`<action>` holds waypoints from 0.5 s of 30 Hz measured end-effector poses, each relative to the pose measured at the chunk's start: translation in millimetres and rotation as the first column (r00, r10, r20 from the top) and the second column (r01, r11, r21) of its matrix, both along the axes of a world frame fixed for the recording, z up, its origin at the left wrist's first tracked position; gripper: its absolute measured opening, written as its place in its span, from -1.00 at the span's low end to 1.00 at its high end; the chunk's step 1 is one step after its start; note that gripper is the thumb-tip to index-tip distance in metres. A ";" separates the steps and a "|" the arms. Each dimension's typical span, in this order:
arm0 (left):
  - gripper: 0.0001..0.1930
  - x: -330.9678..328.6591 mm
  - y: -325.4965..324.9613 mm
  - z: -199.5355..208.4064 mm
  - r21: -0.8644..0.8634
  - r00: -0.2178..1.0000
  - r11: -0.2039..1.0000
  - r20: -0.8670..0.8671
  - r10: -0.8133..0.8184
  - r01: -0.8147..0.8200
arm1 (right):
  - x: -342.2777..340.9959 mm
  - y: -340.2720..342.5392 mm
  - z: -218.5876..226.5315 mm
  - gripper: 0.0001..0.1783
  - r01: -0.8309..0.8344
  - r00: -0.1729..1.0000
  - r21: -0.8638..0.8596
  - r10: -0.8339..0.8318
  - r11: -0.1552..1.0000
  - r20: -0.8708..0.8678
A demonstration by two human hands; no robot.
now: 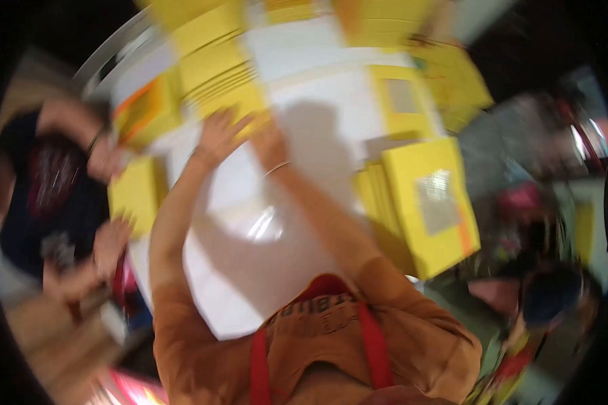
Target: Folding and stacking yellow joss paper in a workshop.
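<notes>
Yellow packs at the hands: a row of flat yellow packs [213,66] runs down from the upper left to the centre of the frame, overlapping with edges showing; both hands are at its near end.
Left hand: the left hand [217,140] has its fingers spread wide over the near edge, seemingly pressing rather than gripping.
Right hand: the right hand [270,143] sits just beside it, at the row's near right corner; blur hides the fingertips, so I cannot tell whether it pinches anything.
Done so far: the row looks roughly gathered, by my judgement.
Left over: its edges look stepped, so lining up seems unfinished; the final count cannot be told.
Right side: a windowed yellow pack [412,233] lies tilted beside more upright yellow packs [377,196]; another yellow pack with a pale panel [392,121] lies above, upper right.
Left side: an orange-edged yellow box [163,115] stands upper left; below it, a co-worker's hands [111,243] are at a yellow block [138,192].
White tabletop [240,287]: bare between the forearms, shadowed, with a glare spot.
In the way: packs crowd both sides of the forearms.
</notes>
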State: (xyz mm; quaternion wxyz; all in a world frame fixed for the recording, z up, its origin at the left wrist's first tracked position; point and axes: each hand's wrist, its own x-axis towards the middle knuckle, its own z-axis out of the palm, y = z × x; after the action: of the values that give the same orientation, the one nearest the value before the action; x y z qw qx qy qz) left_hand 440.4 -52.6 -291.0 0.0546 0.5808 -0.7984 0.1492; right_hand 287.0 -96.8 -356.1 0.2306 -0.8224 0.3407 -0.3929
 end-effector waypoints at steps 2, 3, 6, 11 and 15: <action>-0.42 -0.8 3.2 -10.3 0.009 0.999 1.000 -0.033 0.020 -0.020 | 9.5 4.8 -4.4 -0.51 0.208 0.978 0.207 -0.200 0.956 -0.062; -0.42 0.2 6.8 -10.3 0.088 0.993 0.990 -0.032 0.115 -0.111 | 9.3 8.2 -6.0 -0.44 0.104 0.904 -0.054 -0.117 0.993 -0.412; -0.43 -6.1 -10.5 -27.9 0.114 0.992 0.986 -0.029 0.125 -0.121 | -4.7 15.6 16.4 -0.39 0.339 0.915 0.008 -0.328 0.941 -0.235; -0.44 -14.8 -3.4 6.9 0.197 0.978 0.966 -0.092 0.187 -0.166 | -29.4 114.6 63.6 -0.45 -0.004 0.985 0.024 0.000 1.000 0.175; -0.46 -31.9 -16.1 7.1 0.205 0.970 0.964 -0.138 0.201 -0.170 | -113.7 170.2 96.5 -0.53 -0.494 0.869 0.429 0.440 0.756 0.227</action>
State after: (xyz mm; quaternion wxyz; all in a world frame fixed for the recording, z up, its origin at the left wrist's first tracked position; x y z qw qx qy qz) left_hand 408.6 -68.6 -283.8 0.0472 0.6658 -0.7441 0.0298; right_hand 173.3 73.5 -259.5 0.5336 -0.7761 0.1963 -0.2728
